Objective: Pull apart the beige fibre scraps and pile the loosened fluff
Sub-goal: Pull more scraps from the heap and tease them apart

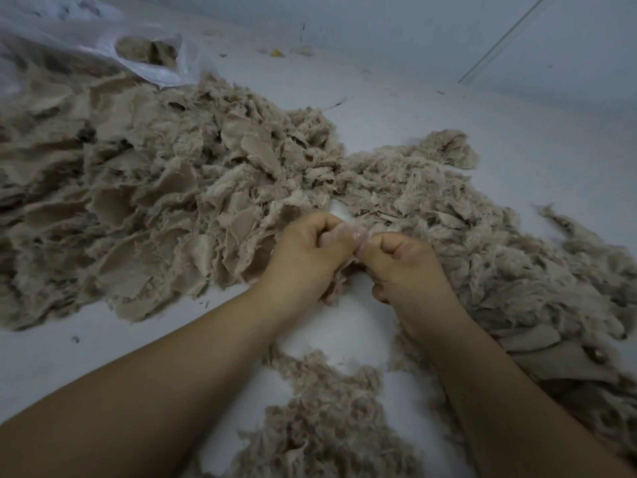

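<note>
A wide heap of beige fibre scraps (144, 188) covers the pale floor on the left and centre, with flat torn pieces mixed in. Looser fluff (510, 270) spreads to the right, and a smaller fluffy pile (324, 408) lies near me between my forearms. My left hand (306, 253) and my right hand (403, 267) meet in the middle, knuckles up, fingers curled. Both pinch one small beige scrap (339, 286) between them; most of it is hidden by the fingers.
A clear plastic bag (86, 39) holding more beige scraps lies at the back left. The pale floor (448, 108) runs to a wall at the back, with small bits of debris near it. A thin pale strip (499, 39) leans along the wall at right.
</note>
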